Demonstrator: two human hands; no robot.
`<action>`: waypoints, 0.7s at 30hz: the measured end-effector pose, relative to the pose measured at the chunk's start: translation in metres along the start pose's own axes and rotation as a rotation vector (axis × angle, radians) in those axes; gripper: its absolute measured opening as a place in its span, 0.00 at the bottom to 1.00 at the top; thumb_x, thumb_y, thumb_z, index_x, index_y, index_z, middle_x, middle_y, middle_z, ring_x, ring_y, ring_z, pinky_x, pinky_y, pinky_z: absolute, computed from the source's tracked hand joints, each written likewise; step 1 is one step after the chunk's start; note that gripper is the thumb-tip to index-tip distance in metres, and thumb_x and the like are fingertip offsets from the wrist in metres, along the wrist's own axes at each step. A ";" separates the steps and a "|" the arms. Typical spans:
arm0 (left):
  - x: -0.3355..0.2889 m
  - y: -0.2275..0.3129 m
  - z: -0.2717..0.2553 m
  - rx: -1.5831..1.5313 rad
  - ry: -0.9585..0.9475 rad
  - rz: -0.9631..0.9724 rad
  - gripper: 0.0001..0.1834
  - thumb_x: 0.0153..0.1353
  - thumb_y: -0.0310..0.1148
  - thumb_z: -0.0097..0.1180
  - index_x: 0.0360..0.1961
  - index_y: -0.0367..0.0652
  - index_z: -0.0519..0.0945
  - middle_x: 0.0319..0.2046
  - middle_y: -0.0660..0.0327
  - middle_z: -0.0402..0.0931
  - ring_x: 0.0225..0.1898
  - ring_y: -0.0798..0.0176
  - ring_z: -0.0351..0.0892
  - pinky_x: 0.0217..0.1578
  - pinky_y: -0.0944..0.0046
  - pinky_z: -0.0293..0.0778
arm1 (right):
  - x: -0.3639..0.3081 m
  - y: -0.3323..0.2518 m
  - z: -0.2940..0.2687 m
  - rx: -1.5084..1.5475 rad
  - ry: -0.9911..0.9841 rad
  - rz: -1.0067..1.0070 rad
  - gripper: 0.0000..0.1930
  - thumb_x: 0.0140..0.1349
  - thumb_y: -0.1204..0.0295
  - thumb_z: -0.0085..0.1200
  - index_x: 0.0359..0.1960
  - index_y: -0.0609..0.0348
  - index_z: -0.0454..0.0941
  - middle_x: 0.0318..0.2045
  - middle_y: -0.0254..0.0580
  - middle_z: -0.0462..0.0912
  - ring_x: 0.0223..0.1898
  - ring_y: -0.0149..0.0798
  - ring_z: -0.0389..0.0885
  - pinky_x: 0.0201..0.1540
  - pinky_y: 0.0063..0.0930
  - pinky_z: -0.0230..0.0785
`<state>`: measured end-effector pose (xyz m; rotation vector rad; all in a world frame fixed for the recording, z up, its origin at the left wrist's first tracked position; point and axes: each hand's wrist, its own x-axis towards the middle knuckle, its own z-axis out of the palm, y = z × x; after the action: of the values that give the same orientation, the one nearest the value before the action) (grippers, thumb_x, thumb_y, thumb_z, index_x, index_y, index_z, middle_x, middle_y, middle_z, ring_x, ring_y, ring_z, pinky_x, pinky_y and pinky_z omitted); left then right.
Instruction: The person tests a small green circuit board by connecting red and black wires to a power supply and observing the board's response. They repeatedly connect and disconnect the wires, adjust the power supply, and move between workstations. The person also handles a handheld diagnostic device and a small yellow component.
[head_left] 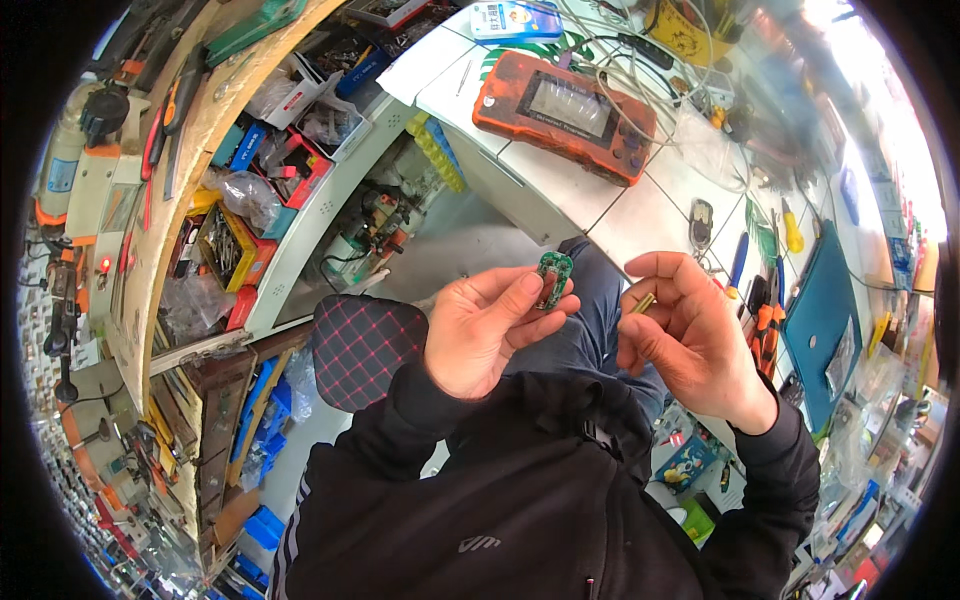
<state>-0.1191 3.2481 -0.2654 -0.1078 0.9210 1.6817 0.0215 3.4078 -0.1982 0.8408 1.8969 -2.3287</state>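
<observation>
My left hand [490, 325] pinches a small green circuit board [554, 278] between thumb and fingers, above my lap. To its right, my right hand [695, 340] is closed with a short brass-coloured rod [643, 303] between thumb and forefinger; the rod's exact kind is unclear. The two hands are apart, and the rod does not touch the board. On the white bench, beyond my right hand, lies a small key-fob-like case [701, 222] with a dark and silvery surface.
An orange handheld device [565, 115] with a screen and cable rests on the white tiled bench [620, 215]. Pliers [768, 330] and a teal folder-like panel [822, 320] lie at the right. Open drawers of parts [265, 200] and a checked stool seat [368, 350] are at the left.
</observation>
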 end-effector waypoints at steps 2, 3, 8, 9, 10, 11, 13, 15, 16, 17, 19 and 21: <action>0.002 -0.002 -0.001 -0.010 -0.017 -0.015 0.14 0.65 0.33 0.54 0.45 0.33 0.78 0.41 0.52 0.80 0.44 0.56 0.81 0.45 0.65 0.79 | 0.001 0.001 -0.001 -0.035 -0.004 0.072 0.12 0.66 0.81 0.46 0.51 0.66 0.71 0.34 0.38 0.73 0.28 0.24 0.74 0.29 0.16 0.68; 0.003 -0.003 -0.001 -0.014 -0.025 -0.020 0.13 0.65 0.33 0.54 0.45 0.33 0.78 0.41 0.52 0.80 0.44 0.56 0.81 0.45 0.65 0.79 | 0.002 0.000 -0.002 -0.046 -0.013 0.096 0.12 0.66 0.80 0.46 0.50 0.66 0.71 0.34 0.38 0.73 0.27 0.23 0.74 0.28 0.16 0.67; 0.006 -0.004 -0.002 0.010 -0.006 0.001 0.14 0.65 0.32 0.55 0.46 0.31 0.77 0.41 0.52 0.80 0.43 0.56 0.81 0.45 0.65 0.79 | 0.011 0.000 0.001 -0.704 0.029 -0.340 0.17 0.58 0.86 0.48 0.51 0.69 0.70 0.29 0.46 0.73 0.29 0.41 0.75 0.32 0.26 0.67; 0.006 -0.004 -0.002 0.013 -0.002 0.009 0.15 0.65 0.32 0.55 0.46 0.31 0.77 0.41 0.53 0.80 0.43 0.56 0.81 0.45 0.65 0.79 | 0.011 0.002 0.005 -0.580 0.036 -0.339 0.16 0.57 0.86 0.49 0.49 0.68 0.72 0.29 0.47 0.74 0.28 0.42 0.75 0.32 0.27 0.67; 0.006 -0.005 -0.001 0.020 0.010 0.011 0.15 0.65 0.32 0.55 0.46 0.30 0.77 0.41 0.53 0.80 0.43 0.57 0.81 0.45 0.65 0.79 | 0.012 0.004 0.010 -0.472 0.059 -0.316 0.16 0.56 0.85 0.50 0.48 0.68 0.73 0.29 0.47 0.74 0.28 0.44 0.76 0.32 0.27 0.67; 0.006 -0.005 -0.002 0.027 0.005 0.013 0.15 0.64 0.32 0.55 0.46 0.30 0.77 0.41 0.53 0.79 0.43 0.57 0.81 0.45 0.65 0.79 | 0.013 0.005 0.013 -0.360 0.056 -0.289 0.15 0.55 0.85 0.51 0.46 0.67 0.74 0.29 0.47 0.74 0.27 0.45 0.76 0.32 0.28 0.68; 0.004 -0.006 -0.002 0.051 0.008 0.012 0.15 0.64 0.32 0.55 0.46 0.30 0.77 0.41 0.53 0.79 0.43 0.58 0.81 0.45 0.65 0.79 | 0.017 0.007 0.012 -0.579 0.040 -0.438 0.12 0.54 0.85 0.53 0.41 0.65 0.76 0.28 0.47 0.75 0.27 0.47 0.76 0.32 0.30 0.69; 0.003 -0.008 -0.001 0.052 0.009 -0.006 0.13 0.64 0.30 0.55 0.44 0.31 0.78 0.40 0.53 0.80 0.41 0.61 0.82 0.43 0.64 0.81 | 0.020 0.007 0.011 -0.717 0.022 -0.509 0.10 0.53 0.84 0.56 0.38 0.63 0.78 0.29 0.47 0.77 0.28 0.47 0.78 0.32 0.31 0.71; 0.002 -0.008 -0.001 0.046 0.001 -0.007 0.12 0.63 0.29 0.55 0.44 0.31 0.78 0.39 0.53 0.80 0.39 0.62 0.82 0.42 0.64 0.82 | 0.022 0.006 0.011 -0.746 0.026 -0.506 0.09 0.52 0.84 0.57 0.36 0.63 0.79 0.31 0.46 0.79 0.29 0.45 0.80 0.32 0.30 0.71; 0.002 -0.008 -0.001 0.063 0.003 -0.022 0.12 0.63 0.29 0.55 0.44 0.31 0.78 0.39 0.53 0.80 0.40 0.61 0.82 0.42 0.64 0.82 | 0.023 0.006 0.010 -0.777 0.021 -0.505 0.09 0.52 0.84 0.59 0.35 0.62 0.79 0.32 0.45 0.80 0.30 0.43 0.81 0.32 0.29 0.72; 0.002 -0.008 -0.001 0.087 0.005 -0.052 0.12 0.63 0.29 0.55 0.43 0.30 0.78 0.39 0.53 0.80 0.40 0.61 0.82 0.42 0.63 0.82 | 0.026 0.004 0.008 -0.813 -0.006 -0.495 0.09 0.51 0.83 0.60 0.35 0.63 0.80 0.32 0.45 0.80 0.30 0.43 0.81 0.32 0.29 0.72; 0.002 -0.008 0.000 0.069 -0.017 -0.030 0.12 0.64 0.29 0.54 0.44 0.30 0.78 0.39 0.52 0.80 0.40 0.59 0.82 0.42 0.63 0.82 | 0.030 0.004 0.007 -0.806 -0.026 -0.509 0.09 0.51 0.83 0.60 0.35 0.63 0.80 0.31 0.45 0.79 0.30 0.43 0.81 0.32 0.29 0.73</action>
<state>-0.1127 3.2494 -0.2705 -0.0605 0.9586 1.6194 -0.0055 3.4097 -0.2130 0.2515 2.9287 -1.4172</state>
